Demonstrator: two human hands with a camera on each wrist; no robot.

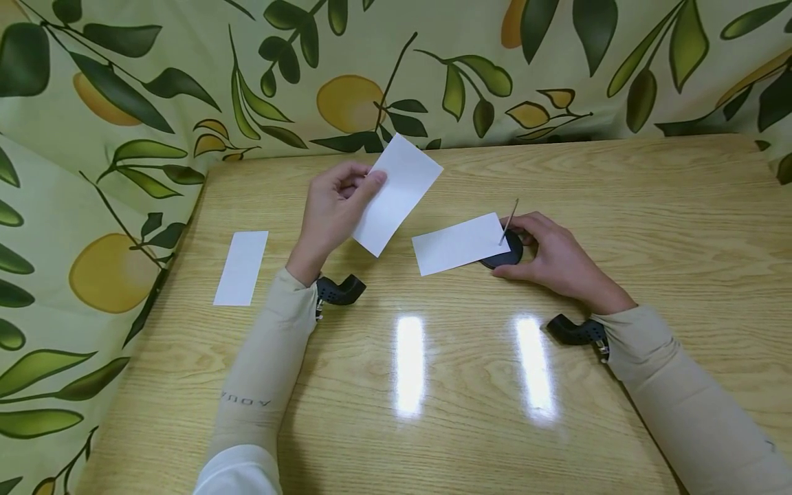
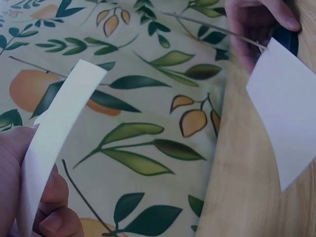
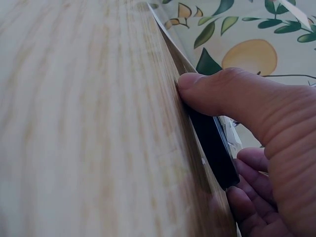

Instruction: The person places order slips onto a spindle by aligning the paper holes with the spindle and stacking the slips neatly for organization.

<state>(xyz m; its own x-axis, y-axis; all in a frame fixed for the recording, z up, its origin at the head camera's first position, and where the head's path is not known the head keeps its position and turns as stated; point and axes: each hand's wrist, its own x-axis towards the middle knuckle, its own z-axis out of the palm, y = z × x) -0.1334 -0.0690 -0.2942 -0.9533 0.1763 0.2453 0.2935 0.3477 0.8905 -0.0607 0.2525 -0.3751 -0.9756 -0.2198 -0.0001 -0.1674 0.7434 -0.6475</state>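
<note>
My left hand pinches a white paper slip between thumb and fingers, raised above the table and tilted. In the left wrist view the same slip is seen nearly edge-on. To its right stands a bill spike with a round black base and a thin upright metal pin. A second paper slip is pierced near one end by the pin and partly covers the base. My right hand grips the base's edge, thumb at the near side and fingers behind.
Another white slip lies flat on the wooden table at the left. A fruit-patterned cloth hangs behind and along the left side. Black wrist-worn devices sit on both forearms.
</note>
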